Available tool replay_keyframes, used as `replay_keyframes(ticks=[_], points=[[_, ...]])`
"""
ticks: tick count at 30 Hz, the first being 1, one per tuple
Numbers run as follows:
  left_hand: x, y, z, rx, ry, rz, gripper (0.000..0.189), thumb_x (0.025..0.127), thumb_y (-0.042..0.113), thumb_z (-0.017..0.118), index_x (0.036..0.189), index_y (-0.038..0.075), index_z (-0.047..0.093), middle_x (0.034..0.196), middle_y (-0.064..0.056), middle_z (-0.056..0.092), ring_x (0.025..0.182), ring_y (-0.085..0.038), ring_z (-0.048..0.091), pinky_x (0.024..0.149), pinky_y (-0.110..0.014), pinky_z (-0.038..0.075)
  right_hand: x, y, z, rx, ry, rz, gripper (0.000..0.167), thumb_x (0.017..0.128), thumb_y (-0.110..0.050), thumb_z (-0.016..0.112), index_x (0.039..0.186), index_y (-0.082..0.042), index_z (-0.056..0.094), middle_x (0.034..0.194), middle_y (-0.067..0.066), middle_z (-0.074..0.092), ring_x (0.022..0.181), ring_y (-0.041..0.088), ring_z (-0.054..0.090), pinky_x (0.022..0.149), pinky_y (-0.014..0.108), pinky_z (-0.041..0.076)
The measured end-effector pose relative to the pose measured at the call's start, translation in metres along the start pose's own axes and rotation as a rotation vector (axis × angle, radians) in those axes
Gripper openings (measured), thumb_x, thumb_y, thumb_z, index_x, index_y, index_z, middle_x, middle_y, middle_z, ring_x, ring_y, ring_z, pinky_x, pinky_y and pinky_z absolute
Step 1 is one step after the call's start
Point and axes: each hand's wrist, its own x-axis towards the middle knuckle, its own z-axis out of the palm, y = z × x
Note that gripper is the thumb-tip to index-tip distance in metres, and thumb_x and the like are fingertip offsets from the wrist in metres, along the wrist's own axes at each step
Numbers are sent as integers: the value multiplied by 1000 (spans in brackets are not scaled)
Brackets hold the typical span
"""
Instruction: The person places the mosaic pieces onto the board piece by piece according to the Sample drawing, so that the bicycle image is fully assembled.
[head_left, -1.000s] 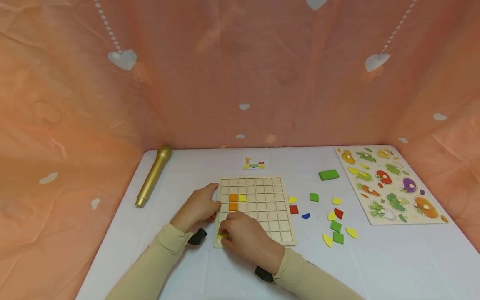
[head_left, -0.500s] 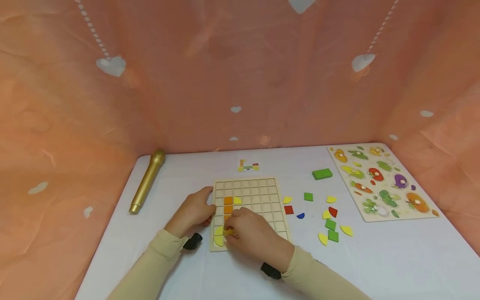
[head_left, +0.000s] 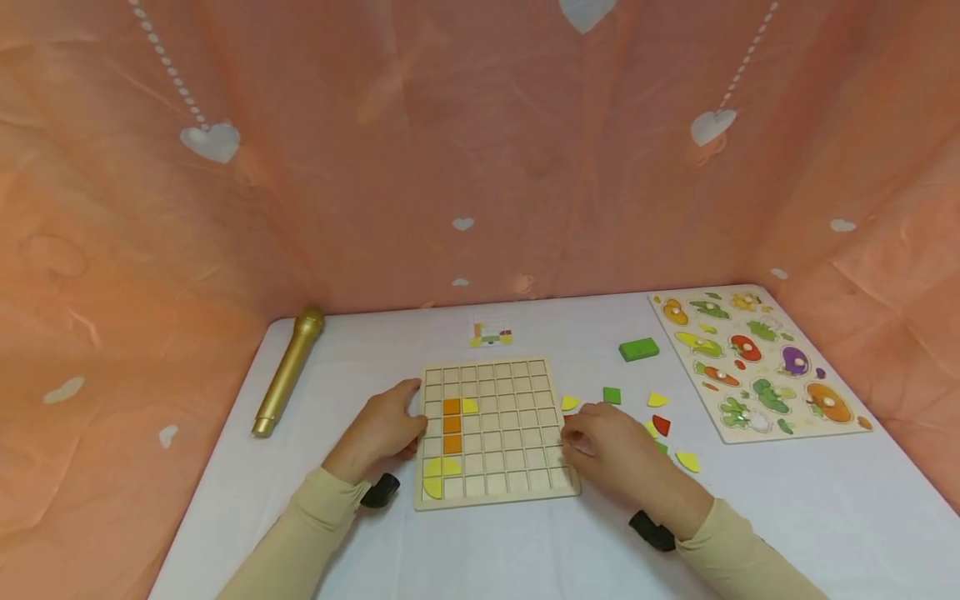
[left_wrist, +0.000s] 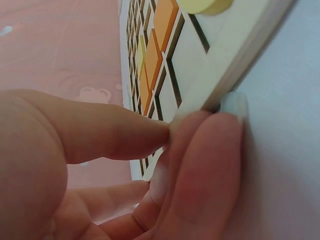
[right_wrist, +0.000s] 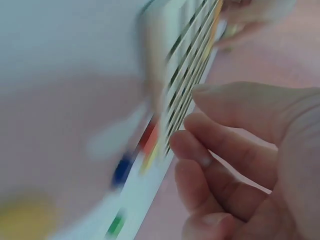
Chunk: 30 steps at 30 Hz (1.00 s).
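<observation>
A wooden grid board point(head_left: 517, 442) lies on the table before me. Orange squares point(head_left: 452, 425) form a column on it, with a yellow quarter-circle tile point(head_left: 469, 406) beside the top one. More yellow tiles point(head_left: 432, 487) fill cells at the lower left corner. My left hand point(head_left: 373, 429) pinches the board's left edge; in the left wrist view thumb and fingers meet at the rim. My right hand point(head_left: 618, 450) hovers by the board's right edge, fingers loosely curled with nothing between them. It partly covers a red square point(head_left: 567, 420). A blue tile point(right_wrist: 122, 170) shows only in the right wrist view.
Loose yellow, red and green tiles point(head_left: 612, 395) lie right of the board. A green block point(head_left: 639, 349) sits behind them, near a vegetable puzzle board point(head_left: 757, 367). A small pattern card point(head_left: 491, 332) lies behind the grid. A gold microphone point(head_left: 288, 375) is at left.
My right hand has let go of a yellow tile in the lower left cells and moved right, off the board. The left hand stays at the board's edge. The head view has shifted slightly.
</observation>
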Motion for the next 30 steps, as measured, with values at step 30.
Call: replay_keyframes(ticks=[30], points=[[0, 0, 1, -24, 5, -19, 75, 101, 13, 66, 169, 11, 35, 74, -10, 68, 60, -21, 64, 58, -30, 57, 1, 118, -49, 6, -118, 269, 25, 96, -23, 82, 114, -6, 80, 107, 9, 75, 97, 26, 67, 90, 54, 61]])
